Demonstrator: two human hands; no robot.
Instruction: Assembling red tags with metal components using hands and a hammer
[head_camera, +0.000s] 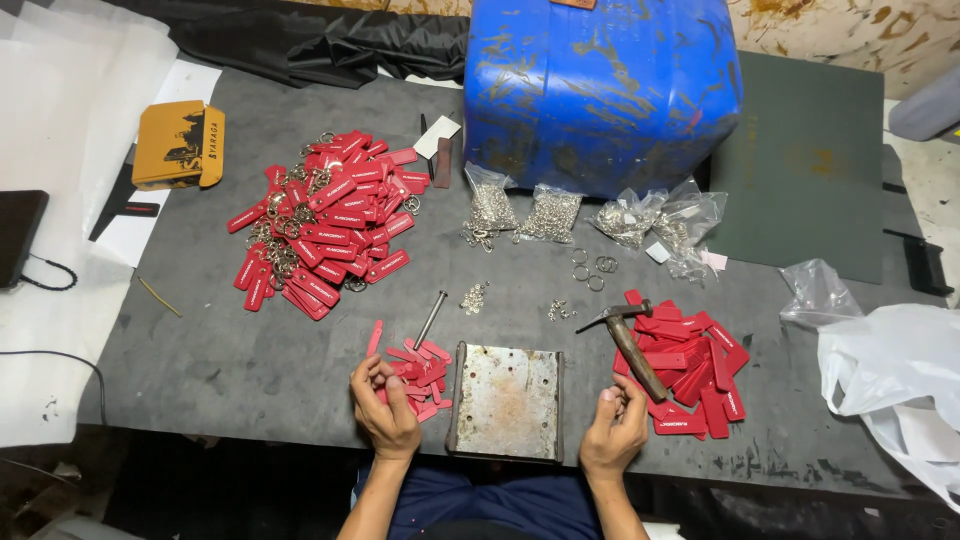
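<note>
Head view showed the left hand (385, 405) curled around one red tag (392, 384), beside the small tag pile (420, 365) on the table (250, 360). The right hand (615, 425) was half closed and empty, touching the hammer (630, 345) handle. I judged the tag should sit flat and centred on the rusty plate (507, 402) between both hands before any strike.

Left hand (385, 405) curled, fingertips bunched upward, wrist bent. Right hand (615, 425) loosely closed, thumb beside fingers. Forearms angle inward from below.
</note>
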